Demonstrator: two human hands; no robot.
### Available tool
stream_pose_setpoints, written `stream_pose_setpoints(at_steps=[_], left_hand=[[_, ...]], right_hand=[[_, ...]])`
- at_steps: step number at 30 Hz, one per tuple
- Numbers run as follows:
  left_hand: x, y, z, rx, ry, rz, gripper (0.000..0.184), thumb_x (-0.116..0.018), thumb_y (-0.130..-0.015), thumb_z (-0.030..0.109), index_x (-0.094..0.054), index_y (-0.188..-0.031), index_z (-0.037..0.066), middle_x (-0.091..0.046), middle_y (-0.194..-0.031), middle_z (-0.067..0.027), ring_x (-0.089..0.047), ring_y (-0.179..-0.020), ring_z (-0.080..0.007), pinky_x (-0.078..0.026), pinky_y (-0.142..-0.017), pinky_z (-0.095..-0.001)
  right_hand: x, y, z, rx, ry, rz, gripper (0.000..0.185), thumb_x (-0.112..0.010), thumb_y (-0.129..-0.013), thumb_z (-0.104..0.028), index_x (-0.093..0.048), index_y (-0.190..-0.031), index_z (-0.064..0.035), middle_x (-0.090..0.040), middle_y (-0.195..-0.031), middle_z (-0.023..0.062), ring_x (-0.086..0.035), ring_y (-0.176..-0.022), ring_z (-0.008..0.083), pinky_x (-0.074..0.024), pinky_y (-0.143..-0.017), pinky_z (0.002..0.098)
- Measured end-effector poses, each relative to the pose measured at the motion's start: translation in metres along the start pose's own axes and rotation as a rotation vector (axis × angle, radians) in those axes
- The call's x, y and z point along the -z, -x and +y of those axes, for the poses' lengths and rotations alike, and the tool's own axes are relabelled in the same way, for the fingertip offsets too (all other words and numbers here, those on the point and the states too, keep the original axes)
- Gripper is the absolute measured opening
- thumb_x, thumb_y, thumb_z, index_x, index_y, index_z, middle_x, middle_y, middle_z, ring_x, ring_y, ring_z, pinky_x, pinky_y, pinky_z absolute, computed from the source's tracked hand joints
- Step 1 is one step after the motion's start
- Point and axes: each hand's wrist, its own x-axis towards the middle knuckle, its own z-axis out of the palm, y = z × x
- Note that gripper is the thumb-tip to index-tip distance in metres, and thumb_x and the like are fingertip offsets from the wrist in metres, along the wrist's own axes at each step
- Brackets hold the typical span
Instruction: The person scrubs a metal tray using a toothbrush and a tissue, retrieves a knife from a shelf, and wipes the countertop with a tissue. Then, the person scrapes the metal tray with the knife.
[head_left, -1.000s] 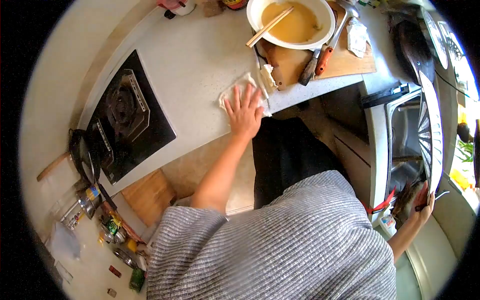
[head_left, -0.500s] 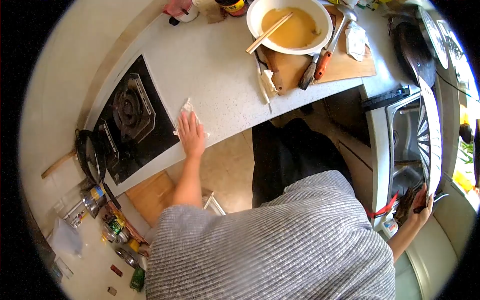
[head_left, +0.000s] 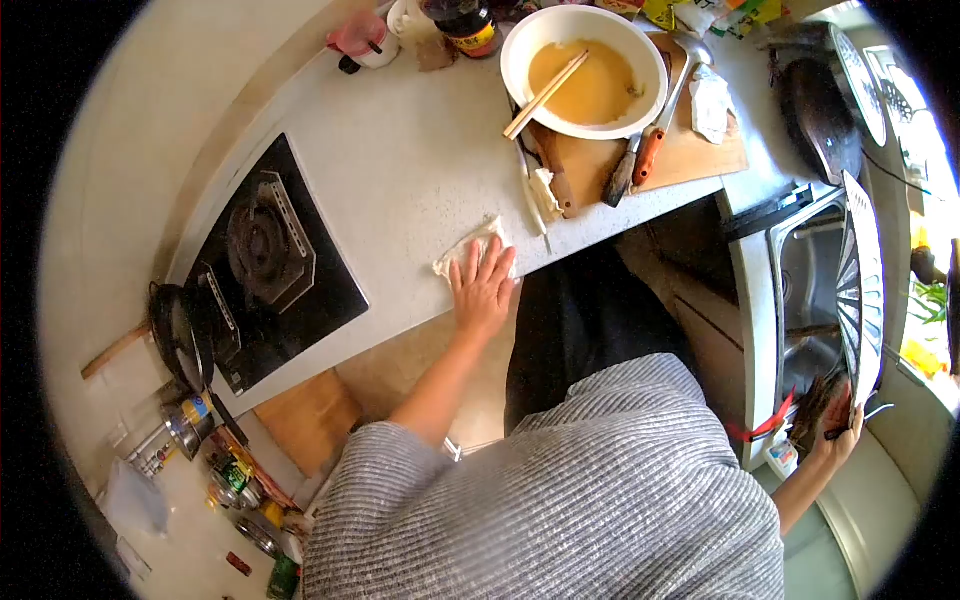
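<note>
My left hand (head_left: 482,290) lies flat with its fingers spread on a whitish cloth (head_left: 462,256), which rests on the speckled counter (head_left: 400,180) near its front edge. At the far right, my right hand (head_left: 845,438) has its fingers round the lower end of a large slotted metal panel (head_left: 860,290), which stands upright beside the sink. To the right of the cloth lie a thin white-handled tool (head_left: 532,205) and a crumpled pale scrap (head_left: 546,190).
A white bowl (head_left: 585,125) of yellowish liquid with chopsticks (head_left: 546,95) stands on a cutting board (head_left: 720,160), near an orange-handled utensil (head_left: 650,155). The black stove (head_left: 270,260) is at the left, the sink (head_left: 810,270) at the right, a dark pan (head_left: 180,340) at the lower left.
My left hand and the cloth went left to the stove's edge, then came back right toward the cutting board. My right hand still holds the panel, nearly unmoved.
</note>
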Motion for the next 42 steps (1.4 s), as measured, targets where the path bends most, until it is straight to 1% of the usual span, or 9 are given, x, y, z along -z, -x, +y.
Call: stream_pose_setpoints(at_steps=[14,20,25,28,31,34,38,40,42], left_hand=[[0.05,-0.178,-0.07,-0.271,-0.135,0.078,0.051,-0.049,-0.089,0.04,-0.038,-0.138,0.038,-0.024,-0.151,0.0036,-0.019,-0.139,-0.0282,-0.014,-0.109,-0.0587],[0.052,-0.212,-0.141,-0.025,-0.233,0.284,0.051,-0.044,-0.09,0.047,-0.036,-0.139,0.037,-0.025,-0.15,0.006,-0.018,-0.14,-0.0238,-0.016,-0.109,-0.055],[0.062,-0.18,-0.202,0.363,-0.165,0.293,0.055,-0.041,-0.092,0.049,-0.03,-0.143,0.031,-0.021,-0.152,-0.0016,-0.016,-0.14,-0.0283,-0.016,-0.109,-0.0544],[0.043,-0.144,-0.215,0.439,-0.093,0.406,0.058,-0.04,-0.092,0.047,-0.029,-0.144,0.023,-0.02,-0.152,-0.006,-0.014,-0.141,-0.0302,-0.015,-0.109,-0.0557],[0.026,-0.115,-0.191,0.491,-0.083,0.447,0.058,-0.039,-0.093,0.043,-0.027,-0.145,0.018,-0.017,-0.153,-0.0069,-0.01,-0.141,-0.0315,-0.014,-0.109,-0.0554],[0.008,-0.095,-0.134,0.382,-0.157,0.362,0.058,-0.04,-0.093,0.04,-0.027,-0.145,0.017,-0.016,-0.153,-0.0062,-0.008,-0.141,-0.0351,-0.012,-0.109,-0.0587],[0.013,-0.059,-0.018,0.24,-0.137,0.161,0.059,-0.046,-0.089,0.04,-0.031,-0.144,0.024,-0.016,-0.154,-0.0013,-0.006,-0.14,-0.0415,-0.008,-0.105,-0.0671],[0.007,-0.029,0.001,0.16,-0.101,0.044,0.055,-0.049,-0.089,0.039,-0.036,-0.141,0.028,-0.018,-0.153,0.0001,-0.008,-0.14,-0.0394,-0.008,-0.107,-0.0649],[0.007,-0.012,-0.003,0.103,-0.048,-0.01,0.053,-0.05,-0.088,0.038,-0.038,-0.14,0.029,-0.021,-0.152,-0.0001,-0.01,-0.14,-0.0381,-0.008,-0.107,-0.0634]], right_hand=[[-0.02,0.034,0.012,0.002,0.078,0.105,0.043,-0.043,-0.096,-0.019,-0.043,-0.124,0.0137,-0.053,-0.122,0.0262,-0.055,-0.112,0.0311,-0.0467,-0.096,0.0383],[-0.025,0.029,-0.005,0.027,0.236,0.026,0.039,-0.045,-0.096,-0.019,-0.046,-0.121,0.0113,-0.058,-0.116,0.0247,-0.06,-0.104,0.0303,-0.0527,-0.085,0.0372],[-0.055,0.032,-0.006,0.068,0.283,0.054,0.038,-0.045,-0.096,-0.02,-0.047,-0.12,0.0105,-0.059,-0.115,0.0248,-0.063,-0.098,0.028,-0.0548,-0.076,0.033],[-0.052,0.027,-0.008,0.07,0.289,0.033,0.037,-0.045,-0.096,-0.019,-0.047,-0.119,0.0103,-0.059,-0.113,0.0251,-0.064,-0.097,0.0278,-0.0556,-0.076,0.034],[-0.037,0.016,-0.012,0.062,0.254,0.035,0.037,-0.044,-0.096,-0.018,-0.047,-0.121,0.0099,-0.059,-0.115,0.0246,-0.062,-0.101,0.0286,-0.0548,-0.081,0.0352],[-0.014,0.004,-0.016,0.038,0.251,0.012,0.037,-0.042,-0.098,-0.019,-0.047,-0.122,0.0084,-0.053,-0.124,0.0242,-0.056,-0.113,0.0285,-0.0516,-0.086,0.0363],[-0.012,0.003,-0.017,-0.007,0.239,-0.016,0.036,-0.042,-0.098,-0.019,-0.048,-0.121,0.0082,-0.053,-0.125,0.0235,-0.057,-0.111,0.0279,-0.0525,-0.085,0.0361],[-0.029,0.011,-0.01,0.05,0.248,0.139,0.036,-0.042,-0.098,-0.019,-0.048,-0.121,0.0081,-0.053,-0.125,0.0231,-0.058,-0.11,0.0276,-0.0531,-0.084,0.0359],[-0.008,0.009,-0.018,0.042,0.243,0.049,0.036,-0.043,-0.097,-0.019,-0.049,-0.12,0.0079,-0.054,-0.124,0.0235,-0.058,-0.109,0.0278,-0.0536,-0.083,0.0356]])
